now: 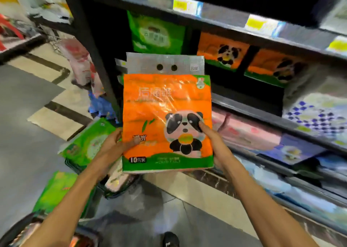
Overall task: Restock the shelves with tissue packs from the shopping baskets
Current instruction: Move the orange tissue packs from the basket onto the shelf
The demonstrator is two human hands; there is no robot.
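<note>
**Orange panda tissue pack held up in front of the shelves**

An orange tissue pack point(167, 115) is held upright at the centre of the frame, in front of the dark shelving point(244, 104), by both hands. Both forearms are stretched forward from the bottom of the frame.

The left hand point(114, 145) is placed at the pack's lower left edge, with its thumb laid across the front. The right hand point(216, 143) is placed at the lower right edge, with its thumb pressed onto the printed panda's eye patch. The pack is gripped between thumbs and fingers. The remaining fingers of both hands are hidden behind the pack.

A cartoon panda is printed on the pack's lower right, above a green band. A black label with "10" and small characters can be read at the lower left. The large pale characters near the top are too blurred to be read. A clear header strip with two round holes tops the pack, and the sticker on it is illegible.

Two matching orange panda packs point(223, 51) are seen on the shelf at the upper right, and a green pack point(155, 32) is seen left of them. Yellow price labels point(183, 4) are fixed along the shelf edge, their print unreadable. Green packs point(88, 143) are piled on a dark basket point(72, 165) at the lower left.
</note>
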